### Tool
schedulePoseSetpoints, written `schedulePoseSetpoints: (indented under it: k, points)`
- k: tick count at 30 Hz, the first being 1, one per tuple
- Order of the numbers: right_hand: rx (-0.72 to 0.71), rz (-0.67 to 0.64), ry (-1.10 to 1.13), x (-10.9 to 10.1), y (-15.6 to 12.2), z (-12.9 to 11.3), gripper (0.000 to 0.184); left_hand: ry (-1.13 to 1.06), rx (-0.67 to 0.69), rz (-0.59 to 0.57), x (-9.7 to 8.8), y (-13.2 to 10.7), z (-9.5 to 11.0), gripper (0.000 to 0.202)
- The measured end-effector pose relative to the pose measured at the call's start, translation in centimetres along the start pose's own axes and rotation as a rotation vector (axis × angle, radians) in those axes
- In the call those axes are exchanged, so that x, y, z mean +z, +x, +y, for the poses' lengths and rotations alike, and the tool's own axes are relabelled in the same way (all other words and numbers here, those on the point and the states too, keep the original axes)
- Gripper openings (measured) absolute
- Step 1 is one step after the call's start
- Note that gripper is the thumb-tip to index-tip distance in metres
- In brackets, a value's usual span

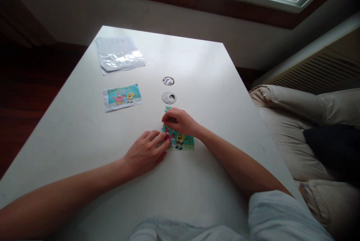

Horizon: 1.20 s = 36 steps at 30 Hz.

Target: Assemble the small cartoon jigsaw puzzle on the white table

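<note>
A small cartoon jigsaw puzzle (pixel 182 140) lies partly put together on the white table (pixel 202 65), near its middle. My left hand (pixel 146 151) rests flat on the table with its fingers stretched out onto the puzzle's left edge. My right hand (pixel 180 120) lies over the puzzle's top part, fingers curled and pinched on a puzzle piece; loose teal bits (pixel 168 108) show just beyond its knuckles.
A printed picture of the same cartoon (pixel 122 96) lies to the left. Further back is a clear plastic bag on a paper sheet (pixel 119 54). Two round cable holes (pixel 168 97) sit behind the puzzle. A cushioned seat (pixel 303 121) stands right of the table.
</note>
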State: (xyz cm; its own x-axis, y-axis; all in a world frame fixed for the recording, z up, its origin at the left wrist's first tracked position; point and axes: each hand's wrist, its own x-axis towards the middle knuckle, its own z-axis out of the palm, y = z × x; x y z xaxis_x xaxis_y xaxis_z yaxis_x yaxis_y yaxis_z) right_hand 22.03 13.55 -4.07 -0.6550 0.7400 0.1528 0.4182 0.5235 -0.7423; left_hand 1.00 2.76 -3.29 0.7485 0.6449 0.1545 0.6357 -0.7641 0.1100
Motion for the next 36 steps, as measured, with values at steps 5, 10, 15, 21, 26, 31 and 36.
schedulePoseSetpoints:
  k: [5, 10, 15, 21, 26, 31, 36]
  points:
    - [-0.041, -0.005, -0.082, 0.2, 0.0, 0.3, 0.009, -0.023, -0.007, 0.003, 0.2, 0.0, 0.0, 0.039]
    - [-0.047, -0.025, -0.163, 0.2, 0.0, 0.1, 0.006, -0.019, -0.004, -0.005, 0.1, 0.0, 0.0, 0.037]
    - [-0.019, 0.001, -0.216, 0.1, 0.0, 0.1, 0.011, -0.006, -0.005, -0.008, 0.0, 0.1, 0.0, 0.036]
    - [-0.001, 0.063, -0.272, 0.3, 0.1, 0.3, 0.006, -0.008, 0.001, -0.009, 0.0, 0.1, 0.0, 0.037]
    - [-0.03, 0.111, -0.223, 0.4, 0.2, 1.1, 0.004, -0.005, 0.007, -0.016, 0.0, 0.0, -0.2, 0.037]
    - [0.04, 0.38, -0.119, -0.5, 0.0, 2.1, 0.01, 0.0, 0.024, -0.019, 0.1, 0.0, -0.2, 0.04]
    - [0.014, 0.402, -0.229, -1.3, 0.3, 3.3, 0.016, -0.007, 0.027, -0.023, 0.0, 0.0, -0.2, 0.04]
